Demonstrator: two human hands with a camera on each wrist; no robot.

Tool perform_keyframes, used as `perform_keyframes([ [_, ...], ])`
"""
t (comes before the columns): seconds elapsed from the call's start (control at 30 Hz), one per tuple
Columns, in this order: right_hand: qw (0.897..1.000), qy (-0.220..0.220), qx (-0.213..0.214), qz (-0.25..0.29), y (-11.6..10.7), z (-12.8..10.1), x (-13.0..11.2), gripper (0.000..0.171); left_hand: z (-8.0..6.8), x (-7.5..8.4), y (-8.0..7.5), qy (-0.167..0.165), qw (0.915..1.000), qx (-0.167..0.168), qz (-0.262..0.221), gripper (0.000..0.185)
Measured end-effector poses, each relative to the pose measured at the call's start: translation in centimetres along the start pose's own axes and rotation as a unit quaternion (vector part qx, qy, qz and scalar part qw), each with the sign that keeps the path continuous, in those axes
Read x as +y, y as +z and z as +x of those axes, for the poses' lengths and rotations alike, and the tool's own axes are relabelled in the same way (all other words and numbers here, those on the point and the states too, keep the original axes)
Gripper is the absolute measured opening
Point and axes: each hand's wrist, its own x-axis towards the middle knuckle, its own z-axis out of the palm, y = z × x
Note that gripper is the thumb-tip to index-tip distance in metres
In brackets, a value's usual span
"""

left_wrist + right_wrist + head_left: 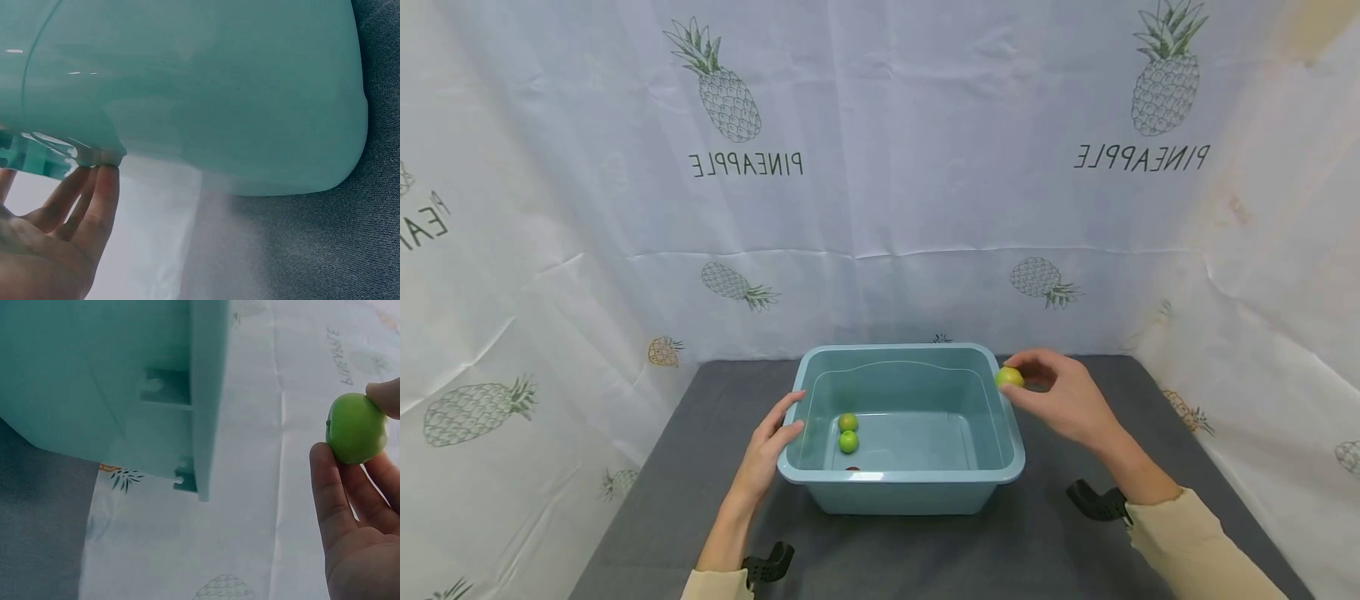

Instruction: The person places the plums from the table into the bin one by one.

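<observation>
A teal plastic tub (901, 479) stands on the grey table with water in it. Two small green fruits (848, 432) float at its left side, and a small dark red thing (852, 469) shows near the front wall. My left hand (772, 446) rests with straight fingers (94, 194) against the tub's left rim and wall (206, 94). My right hand (1060, 396) pinches a third green fruit (1009, 377) between thumb and fingertips, just over the tub's right rim; in the right wrist view the fruit (355, 428) hangs beside the tub's rim (209, 394).
A white cloth printed with pineapples (880, 167) hangs behind and at both sides. The grey table cover (647, 500) reaches the front edge. Black wrist mounts (1097, 500) sit on my forearms.
</observation>
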Motion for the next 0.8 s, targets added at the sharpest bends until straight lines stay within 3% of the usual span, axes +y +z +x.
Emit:
perform_keyframes([
  [0.8,0.998,-0.039,-0.023,0.032,0.6,3.3,-4.0,0.031,0.1,0.0,0.0,-0.005,1.0,0.0,-0.002,0.046],
])
